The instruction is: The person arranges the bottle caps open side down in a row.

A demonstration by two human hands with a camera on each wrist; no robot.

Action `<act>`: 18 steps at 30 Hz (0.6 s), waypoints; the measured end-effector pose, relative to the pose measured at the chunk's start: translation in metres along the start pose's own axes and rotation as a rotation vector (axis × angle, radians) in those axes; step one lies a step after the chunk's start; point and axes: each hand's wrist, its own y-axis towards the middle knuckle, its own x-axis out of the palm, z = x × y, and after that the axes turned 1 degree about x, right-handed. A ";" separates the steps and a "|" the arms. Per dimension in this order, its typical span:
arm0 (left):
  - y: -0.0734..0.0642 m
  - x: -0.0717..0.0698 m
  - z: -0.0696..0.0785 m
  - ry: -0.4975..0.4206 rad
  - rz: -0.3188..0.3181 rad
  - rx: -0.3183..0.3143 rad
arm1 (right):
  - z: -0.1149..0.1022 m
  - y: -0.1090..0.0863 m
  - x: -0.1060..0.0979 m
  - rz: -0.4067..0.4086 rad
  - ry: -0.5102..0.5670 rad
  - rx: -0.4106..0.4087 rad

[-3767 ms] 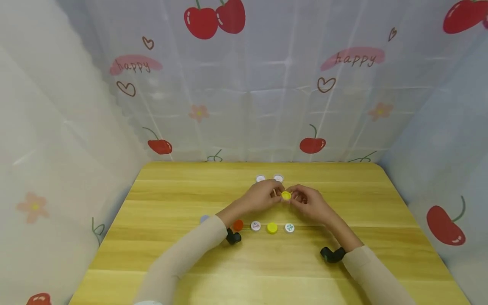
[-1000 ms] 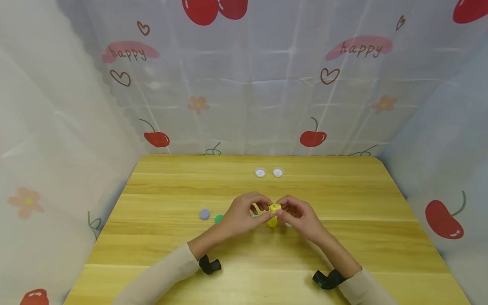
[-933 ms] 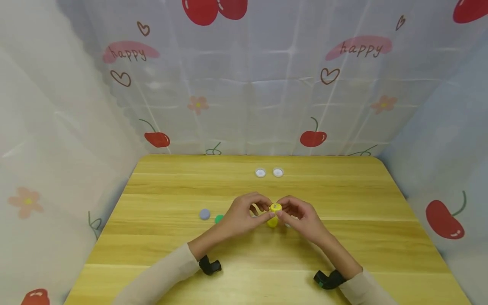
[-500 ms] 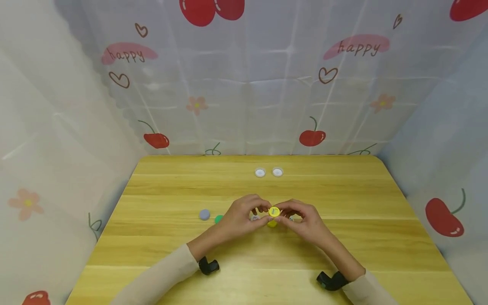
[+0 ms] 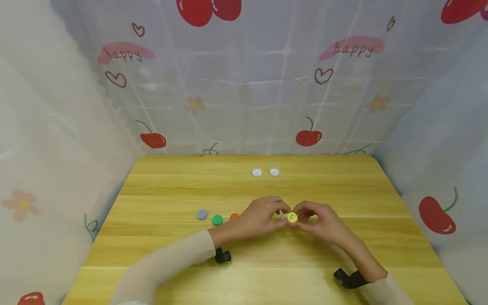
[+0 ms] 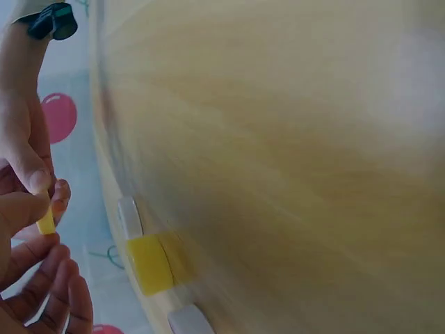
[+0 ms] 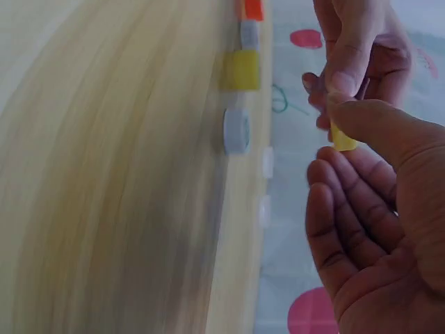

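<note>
A small round yellow cap (image 5: 292,217) with a printed mark on its face is pinched between both hands, above the table. My left hand (image 5: 263,216) grips its left edge with thumb and fingers. From the other side my right hand (image 5: 320,220) pinches it, thumb beside the left thumb. In the left wrist view the held cap (image 6: 46,223) shows edge-on. Beneath the hands, a thicker yellow cap (image 7: 243,69) stands on the table between a white cap (image 7: 236,131) and another white cap (image 7: 249,35). In the head view the left hand partly hides this row.
Left along the row lie an orange cap (image 5: 234,216), a green cap (image 5: 217,220) and a grey-blue cap (image 5: 202,214). Two round white pieces (image 5: 257,172) with clear rims sit farther back on the wooden table (image 5: 183,182). Printed curtains surround the table's back and sides.
From farther back, both hands have brought the yellow cap nearer, then shifted right with it in the last half second. Its hollow side faced up earlier; now the printed face shows.
</note>
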 end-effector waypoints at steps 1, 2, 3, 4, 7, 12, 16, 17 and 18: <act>0.006 0.002 0.001 0.011 -0.021 -0.012 | 0.003 -0.001 -0.003 -0.009 -0.021 0.013; 0.012 0.005 0.003 0.024 -0.042 -0.022 | 0.005 -0.002 -0.005 -0.020 -0.042 0.027; 0.019 0.007 0.005 0.043 -0.059 -0.028 | 0.008 -0.003 -0.008 -0.030 -0.061 0.040; 0.024 0.010 0.005 0.063 -0.074 -0.031 | 0.011 -0.004 -0.009 -0.043 -0.080 0.050; 0.038 0.019 0.007 0.114 -0.110 -0.039 | 0.021 -0.005 -0.012 -0.067 -0.124 0.075; 0.051 0.032 0.008 0.155 -0.155 -0.054 | 0.034 -0.006 -0.015 -0.113 -0.125 0.098; 0.053 0.038 0.010 0.186 -0.181 -0.056 | 0.039 -0.006 -0.015 -0.142 -0.101 0.092; 0.053 0.038 0.010 0.199 -0.185 -0.053 | 0.040 -0.006 -0.015 -0.145 -0.095 0.090; 0.054 0.039 0.011 0.211 -0.189 -0.048 | 0.041 -0.006 -0.015 -0.148 -0.091 0.087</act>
